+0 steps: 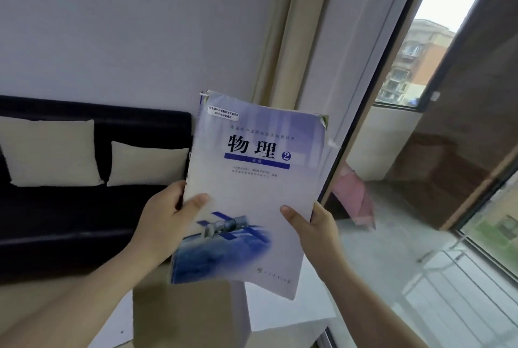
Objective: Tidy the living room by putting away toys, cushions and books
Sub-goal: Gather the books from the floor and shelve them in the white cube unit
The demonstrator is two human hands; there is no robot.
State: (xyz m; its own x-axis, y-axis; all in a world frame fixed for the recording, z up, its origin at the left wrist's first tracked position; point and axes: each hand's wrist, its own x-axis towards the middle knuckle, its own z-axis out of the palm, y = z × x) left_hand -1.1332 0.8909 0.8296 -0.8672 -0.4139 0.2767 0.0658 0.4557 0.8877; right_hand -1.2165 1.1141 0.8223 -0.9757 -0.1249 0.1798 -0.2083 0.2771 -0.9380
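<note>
Both hands, left hand (165, 207) and right hand (314, 224), grasp the physics textbook (252, 188), not yet shelved; two cushions (50, 151) sit on the sofa (84, 221).

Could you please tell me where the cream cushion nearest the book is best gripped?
Probably by its top edge, coming from the front and above: the cushion leans upright against the sofa back, leaving that edge free and its bottom resting on the seat.

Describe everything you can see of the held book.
The book is a paperback with a pale blue-white cover, black Chinese characters, a circled 2 and a spacecraft picture. Its top corners look worn. Closed and tilted, it faces the camera. The left hand and right hand grip its lower sides, thumbs on the cover.
</note>
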